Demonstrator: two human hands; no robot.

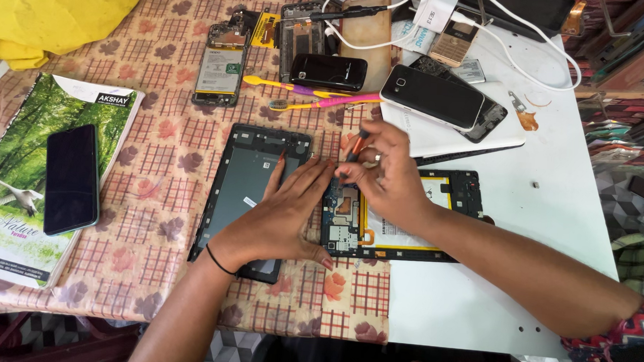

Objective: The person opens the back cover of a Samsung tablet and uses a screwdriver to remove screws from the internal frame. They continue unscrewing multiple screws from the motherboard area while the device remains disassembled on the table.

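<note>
Opened tablet, with its blue circuit board and yellow-edged battery showing, lies flat across the line where the checked cloth meets the white tabletop. Its removed dark back frame lies just beside it, on the left.

The left hand lies open and flat, palm down, over the frame and the tablet's left edge; its grip closes on nothing, it only presses. The right hand is closed with thumb and fingers around a small screwdriver (orange and black handle), and the tip points down at the upper corner of the board. The tip itself is hidden by the fingers.

I judge the step in hand to be the work on a screw at this corner of the board. The next move calls for a steady vertical tool and constant pressure from the flat hand, so that the tablet does not slide.

Further back lie two toothbrushes, several phones and a white cable. At left, a dark phone rests on a notebook.
</note>
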